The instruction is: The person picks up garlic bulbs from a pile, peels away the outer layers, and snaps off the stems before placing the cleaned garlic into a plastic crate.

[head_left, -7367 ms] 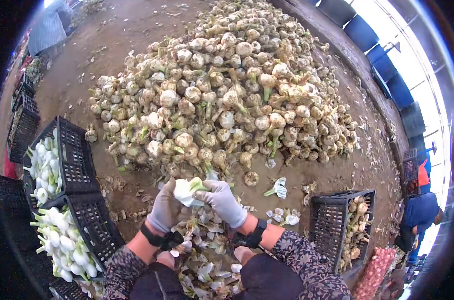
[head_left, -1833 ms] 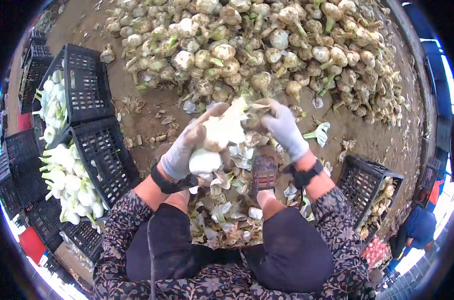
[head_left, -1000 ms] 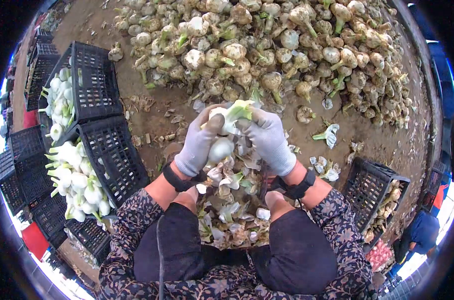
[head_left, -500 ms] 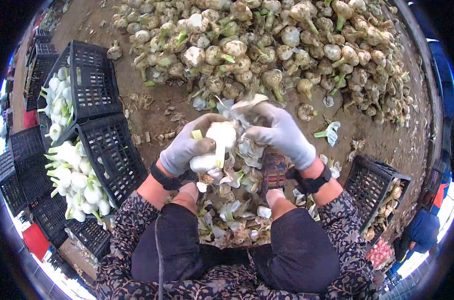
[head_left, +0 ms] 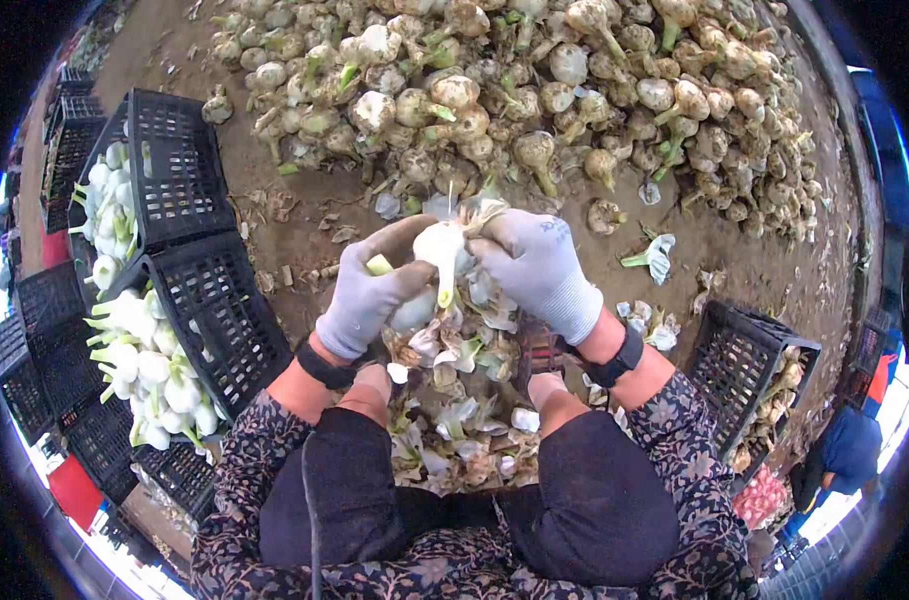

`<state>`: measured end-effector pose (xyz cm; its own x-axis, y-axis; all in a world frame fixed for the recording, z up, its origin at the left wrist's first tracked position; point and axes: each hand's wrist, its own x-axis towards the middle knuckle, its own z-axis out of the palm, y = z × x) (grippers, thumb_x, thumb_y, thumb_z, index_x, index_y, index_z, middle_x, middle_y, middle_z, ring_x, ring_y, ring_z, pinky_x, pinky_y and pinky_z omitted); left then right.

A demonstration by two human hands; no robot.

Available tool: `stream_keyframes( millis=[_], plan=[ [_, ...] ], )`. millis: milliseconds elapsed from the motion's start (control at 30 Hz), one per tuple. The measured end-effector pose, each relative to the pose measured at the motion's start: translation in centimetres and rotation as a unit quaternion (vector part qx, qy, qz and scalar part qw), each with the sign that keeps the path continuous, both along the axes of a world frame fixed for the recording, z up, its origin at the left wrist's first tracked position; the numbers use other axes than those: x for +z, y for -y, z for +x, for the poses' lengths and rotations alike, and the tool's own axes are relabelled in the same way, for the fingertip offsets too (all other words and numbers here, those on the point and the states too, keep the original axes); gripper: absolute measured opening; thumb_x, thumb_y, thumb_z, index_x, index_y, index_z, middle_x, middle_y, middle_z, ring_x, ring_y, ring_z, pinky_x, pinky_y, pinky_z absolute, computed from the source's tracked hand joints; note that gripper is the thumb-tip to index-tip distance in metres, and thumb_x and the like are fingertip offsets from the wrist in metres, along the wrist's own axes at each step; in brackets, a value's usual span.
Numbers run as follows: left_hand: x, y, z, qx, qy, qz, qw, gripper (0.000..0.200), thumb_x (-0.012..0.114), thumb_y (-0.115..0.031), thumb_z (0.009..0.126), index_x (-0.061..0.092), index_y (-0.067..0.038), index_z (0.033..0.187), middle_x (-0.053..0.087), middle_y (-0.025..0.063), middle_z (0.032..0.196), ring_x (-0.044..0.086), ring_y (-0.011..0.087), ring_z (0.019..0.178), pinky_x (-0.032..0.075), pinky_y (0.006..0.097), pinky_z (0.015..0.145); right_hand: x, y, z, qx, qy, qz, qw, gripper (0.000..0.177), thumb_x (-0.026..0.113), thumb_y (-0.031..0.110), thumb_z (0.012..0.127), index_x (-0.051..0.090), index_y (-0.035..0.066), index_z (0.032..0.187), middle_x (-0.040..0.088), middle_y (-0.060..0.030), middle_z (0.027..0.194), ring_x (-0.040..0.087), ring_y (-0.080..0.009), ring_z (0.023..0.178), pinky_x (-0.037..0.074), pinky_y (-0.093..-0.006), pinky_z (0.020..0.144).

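My left hand [head_left: 372, 292], in a light glove with soiled fingertips, is closed around a white garlic bulb [head_left: 442, 246] whose short cut stem points down. More white garlic [head_left: 414, 312] shows beneath its fingers, and a pale green stem end [head_left: 378, 265] sticks out between thumb and forefinger. My right hand [head_left: 536, 265], gloved too, pinches dry garlic skin [head_left: 482, 213] right at the bulb's side. Loose garlic skins [head_left: 454, 345] lie on the ground below both hands.
A large heap of unpeeled garlic [head_left: 514, 100] covers the ground ahead. At left, white garlic bulbs [head_left: 154, 365] lie beside tilted black crates [head_left: 219, 315]. Another black crate [head_left: 739, 375] with garlic stands at right. A person in blue [head_left: 846, 455] is at far right.
My right hand has moved left and down from beside the bulb to its edge, where it now grips skin. Some loose skin has left its fingers. The view has shifted slightly.
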<state>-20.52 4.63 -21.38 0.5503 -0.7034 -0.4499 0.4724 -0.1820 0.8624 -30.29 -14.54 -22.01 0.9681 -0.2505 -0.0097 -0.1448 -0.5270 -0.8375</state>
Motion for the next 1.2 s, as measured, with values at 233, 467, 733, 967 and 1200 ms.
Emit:
stream_keyframes(
  millis=[233, 467, 733, 967, 1200],
  plan=[
    [-0.6, -1.0, 1.1, -0.052, -0.055, 0.011, 0.997, 0.056, 0.067, -0.011, 0.082, 0.05, 0.005, 0.133, 0.061, 0.0119, 0.122, 0.06, 0.0162, 0.106, 0.048, 0.0297, 0.094, -1.0, -0.7, 0.3, 0.021, 0.013, -0.091, 0.996, 0.013, 0.062, 0.019, 0.079, 0.063, 0.006, 0.077, 0.063, -0.0163, 0.073, 0.063, -0.0356, 0.068, 0.049, -0.0443, 0.059],
    [-2.0, 1.6, -2.7, 0.137, 0.028, -0.03, 0.99, 0.058, 0.074, -0.021, 0.084, 0.051, 0.003, 0.132, 0.061, 0.007, 0.115, 0.058, 0.0095, 0.098, 0.05, 0.0239, 0.081, -1.5, -2.4, -0.1, -0.058, -0.033, -0.069, 0.995, 0.013, 0.06, 0.018, 0.078, 0.062, 0.006, 0.077, 0.062, -0.0168, 0.075, 0.062, -0.0371, 0.07, 0.048, -0.0458, 0.061],
    [-2.3, 0.3, -1.2, 0.105, 0.109, 0.024, 0.988, 0.021, 0.059, -0.011, 0.093, 0.066, 0.001, 0.109, 0.068, 0.0022, 0.095, 0.06, 0.0073, 0.082, 0.05, 0.0228, 0.075, -2.9, -0.3, -0.1, -0.044, -0.122, 0.03, 0.991, 0.017, 0.06, 0.02, 0.078, 0.062, 0.003, 0.08, 0.063, -0.0201, 0.074, 0.062, -0.0387, 0.071, 0.049, -0.045, 0.064],
    [-3.8, 0.0, -2.3, 0.134, 0.113, 0.063, 0.982, 0.058, 0.068, -0.017, 0.086, 0.046, 0.006, 0.135, 0.058, 0.012, 0.121, 0.055, 0.0159, 0.107, 0.046, 0.0288, 0.092, -3.3, -0.7, -1.0, -0.071, -0.132, -0.07, 0.986, 0.019, 0.058, 0.023, 0.08, 0.062, 0.004, 0.081, 0.063, -0.0195, 0.078, 0.063, -0.0368, 0.075, 0.05, -0.0459, 0.066],
    [-7.8, 1.1, -2.8, 0.067, -0.234, -0.043, 0.969, 0.045, 0.054, -0.042, 0.097, 0.053, -0.01, 0.128, 0.064, 0.0026, 0.108, 0.064, 0.0128, 0.088, 0.056, 0.0284, 0.074, -3.9, -3.7, -1.7, -0.005, -0.074, -0.092, 0.993, 0.017, 0.057, 0.022, 0.081, 0.062, 0.006, 0.084, 0.064, -0.0173, 0.079, 0.064, -0.0367, 0.075, 0.051, -0.0464, 0.066]
  ],
)
